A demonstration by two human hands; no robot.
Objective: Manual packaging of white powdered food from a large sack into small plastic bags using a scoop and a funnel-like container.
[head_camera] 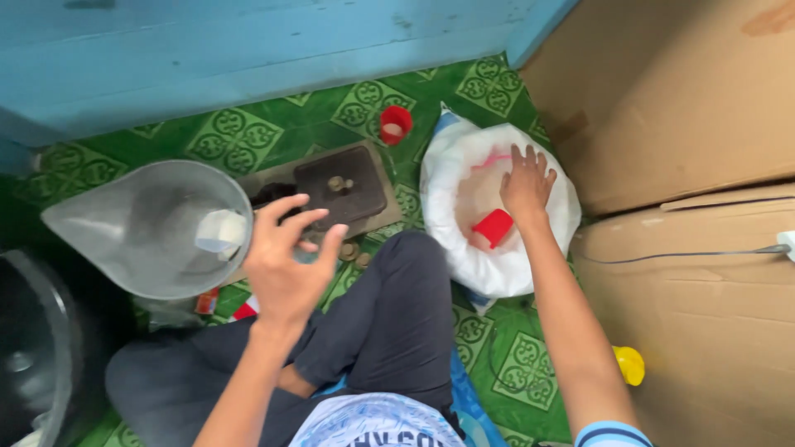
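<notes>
The red scoop (493, 226) sits inside the big white sack (542, 248), which stands open on the green floor mat (356, 116) beside the brown cardboard boxes (679, 108). The right hand (527, 185) reaches down into the sack, with its fingers spread over the pale grains just above the scoop. I cannot tell if it grips the scoop or only touches it.

The left hand (286, 261) is held up near the round scale pan (157, 228). Its fingers curl loosely, half open, and I cannot tell if it holds anything small. A pale bit of paper (224, 232) lies in the pan. Past the pan is the dark scale base (341, 186) with little metal weights (338, 183) on it. 1 small red cup (396, 124) stands further back on the mat.

This looks like the scooping step. The scoop is low in the sack, not yet lifted. I think the next move needs a firm grip on the scoop and a level lift, so no grains spill on the way to the pan.
</notes>
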